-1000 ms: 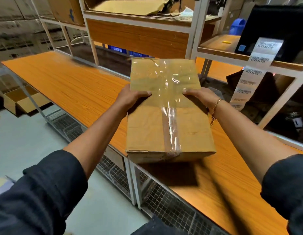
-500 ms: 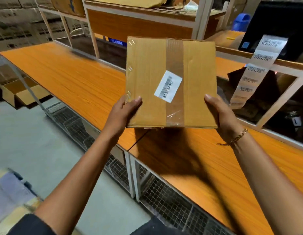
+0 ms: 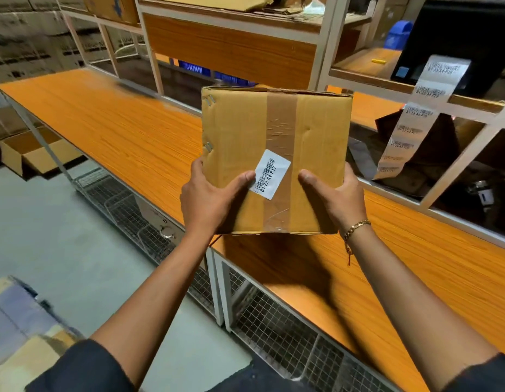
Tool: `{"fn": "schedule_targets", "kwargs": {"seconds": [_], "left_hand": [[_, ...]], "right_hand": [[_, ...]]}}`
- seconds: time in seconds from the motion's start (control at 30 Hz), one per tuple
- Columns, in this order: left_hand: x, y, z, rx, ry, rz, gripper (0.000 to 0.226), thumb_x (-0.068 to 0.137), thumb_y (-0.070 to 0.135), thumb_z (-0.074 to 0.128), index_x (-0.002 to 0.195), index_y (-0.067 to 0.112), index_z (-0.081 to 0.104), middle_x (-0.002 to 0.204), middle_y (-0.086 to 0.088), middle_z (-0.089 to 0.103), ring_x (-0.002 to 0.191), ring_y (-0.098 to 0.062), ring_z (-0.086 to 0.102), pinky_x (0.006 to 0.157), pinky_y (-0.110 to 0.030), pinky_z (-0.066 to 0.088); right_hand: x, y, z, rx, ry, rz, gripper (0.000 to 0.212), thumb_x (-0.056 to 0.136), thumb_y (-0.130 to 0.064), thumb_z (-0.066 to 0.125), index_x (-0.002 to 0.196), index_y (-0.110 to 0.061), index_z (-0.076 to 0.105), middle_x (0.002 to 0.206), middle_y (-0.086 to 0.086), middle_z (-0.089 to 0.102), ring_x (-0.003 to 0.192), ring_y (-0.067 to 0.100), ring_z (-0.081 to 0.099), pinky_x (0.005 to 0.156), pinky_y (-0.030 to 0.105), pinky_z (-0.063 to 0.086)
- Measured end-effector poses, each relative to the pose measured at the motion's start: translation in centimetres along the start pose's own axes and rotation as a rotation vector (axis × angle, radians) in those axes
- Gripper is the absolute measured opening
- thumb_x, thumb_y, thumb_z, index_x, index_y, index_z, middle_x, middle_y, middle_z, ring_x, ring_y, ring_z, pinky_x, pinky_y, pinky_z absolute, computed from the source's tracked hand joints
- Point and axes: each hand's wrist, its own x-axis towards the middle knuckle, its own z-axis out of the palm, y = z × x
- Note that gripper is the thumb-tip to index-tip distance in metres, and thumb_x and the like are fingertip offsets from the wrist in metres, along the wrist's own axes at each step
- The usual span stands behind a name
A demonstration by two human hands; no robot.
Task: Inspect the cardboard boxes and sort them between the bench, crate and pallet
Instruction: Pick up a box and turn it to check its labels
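A brown cardboard box (image 3: 237,142) is held upright above the orange bench (image 3: 127,131), its taped face turned toward me. A strip of brown tape runs down its middle, and a white barcode label (image 3: 271,174) sits near the lower centre. My left hand (image 3: 209,199) grips the box's lower left corner, thumb across the front. My right hand (image 3: 333,196) grips the lower right corner the same way. Both sets of fingers are hidden behind the box. Metal staples show along its left edge.
A white-framed shelf unit (image 3: 231,49) stands behind the bench, holding flattened cardboard. A black label printer (image 3: 457,38) at the upper right trails a label strip (image 3: 409,120). Wire mesh baskets (image 3: 276,335) hang under the bench. An open carton (image 3: 33,157) lies on the floor left.
The box went from lying flat, plastic-taped side up, to standing upright with its labelled face toward me. My hands moved from its top to its lower corners, thumbs now on the front.
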Motion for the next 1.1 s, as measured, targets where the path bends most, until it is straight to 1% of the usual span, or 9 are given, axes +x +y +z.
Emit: {"fn": "schedule_targets", "kwargs": {"seconds": [0.13, 0.3, 0.5, 0.7, 0.8, 0.87, 0.97, 1.03, 1.1], "left_hand": [[-0.8, -0.8, 0.2, 0.032, -0.002, 0.017, 0.095, 0.064, 0.077, 0.081, 0.133, 0.019, 0.053, 0.125, -0.003, 0.070, 0.111, -0.025, 0.068, 0.087, -0.037, 0.057], [0.4, -0.8, -0.8, -0.068, -0.079, 0.018, 0.109, 0.065, 0.079, 0.078, 0.153, 0.031, 0.036, 0.146, -0.001, 0.059, 0.129, -0.021, 0.059, 0.107, -0.042, 0.050], [-1.4, -2.8, -0.4, -0.084, -0.194, -0.008, 0.101, 0.063, 0.080, 0.078, 0.145, 0.033, 0.044, 0.130, 0.007, 0.063, 0.117, -0.019, 0.061, 0.098, -0.041, 0.054], [-2.6, -4.5, -3.6, -0.348, -0.475, -0.237, 0.121, 0.040, 0.112, 0.040, 0.138, 0.043, 0.048, 0.140, 0.009, 0.055, 0.133, -0.026, 0.051, 0.092, -0.043, 0.051], [0.5, -3.0, -3.7, -0.257, -0.597, -0.338, 0.116, 0.048, 0.099, 0.060, 0.146, 0.040, 0.045, 0.151, 0.015, 0.049, 0.135, -0.018, 0.050, 0.107, -0.050, 0.045], [3.5, -2.0, -3.5, -0.096, -0.683, -0.316, 0.109, 0.057, 0.075, 0.082, 0.148, 0.027, 0.045, 0.140, 0.007, 0.060, 0.120, -0.017, 0.061, 0.096, -0.039, 0.051], [6.4, -0.9, -1.7, -0.047, -0.689, -0.330, 0.096, 0.068, 0.053, 0.088, 0.146, 0.018, 0.044, 0.129, -0.001, 0.065, 0.113, -0.024, 0.065, 0.082, -0.033, 0.053], [6.9, -1.2, -0.1, -0.080, -0.626, -0.329, 0.084, 0.074, 0.047, 0.088, 0.140, 0.018, 0.046, 0.124, 0.000, 0.066, 0.117, -0.024, 0.063, 0.089, -0.035, 0.053], [7.1, -2.2, 1.3, -0.030, -0.550, -0.314, 0.106, 0.060, 0.060, 0.093, 0.144, 0.019, 0.044, 0.130, 0.002, 0.065, 0.120, -0.023, 0.062, 0.101, -0.042, 0.053]], "right_hand": [[-0.8, 1.2, 0.1, 0.021, 0.029, -0.025, 0.057, 0.060, -0.066, 0.086, 0.104, -0.048, 0.055, 0.104, -0.026, 0.065, 0.100, -0.002, 0.064, 0.096, 0.045, 0.056], [0.2, 1.2, -1.2, 0.052, -0.073, 0.018, 0.106, 0.050, -0.077, 0.083, 0.139, -0.032, 0.046, 0.128, -0.010, 0.064, 0.116, 0.013, 0.062, 0.096, 0.040, 0.054], [-2.3, 3.8, -1.1, 0.107, -0.105, 0.022, 0.084, 0.063, -0.056, 0.089, 0.134, -0.028, 0.052, 0.126, -0.011, 0.065, 0.110, 0.002, 0.065, 0.094, 0.037, 0.058], [-2.4, 4.1, -3.7, 0.286, -0.365, 0.347, 0.107, 0.057, -0.100, 0.048, 0.145, -0.038, 0.049, 0.140, -0.011, 0.060, 0.116, 0.011, 0.063, 0.091, 0.048, 0.054], [0.9, 2.4, -3.8, 0.099, -0.457, 0.356, 0.081, 0.075, -0.068, 0.066, 0.147, -0.037, 0.045, 0.133, -0.007, 0.060, 0.101, 0.010, 0.062, 0.075, 0.037, 0.053], [3.6, 1.3, -3.0, -0.039, -0.530, 0.355, 0.091, 0.065, -0.059, 0.082, 0.145, -0.036, 0.044, 0.129, -0.006, 0.061, 0.112, 0.019, 0.061, 0.086, 0.043, 0.053], [6.3, 0.4, -1.0, -0.147, -0.561, 0.361, 0.090, 0.066, -0.056, 0.085, 0.141, -0.031, 0.042, 0.127, -0.002, 0.060, 0.118, 0.024, 0.057, 0.102, 0.049, 0.047], [7.1, 0.8, 0.2, -0.175, -0.515, 0.337, 0.094, 0.064, -0.063, 0.085, 0.141, -0.028, 0.043, 0.129, -0.001, 0.061, 0.116, 0.022, 0.058, 0.099, 0.045, 0.048], [7.5, 1.7, 1.1, -0.180, -0.446, 0.302, 0.111, 0.049, -0.069, 0.088, 0.142, -0.026, 0.046, 0.128, -0.002, 0.063, 0.116, 0.021, 0.059, 0.095, 0.042, 0.048]]}}
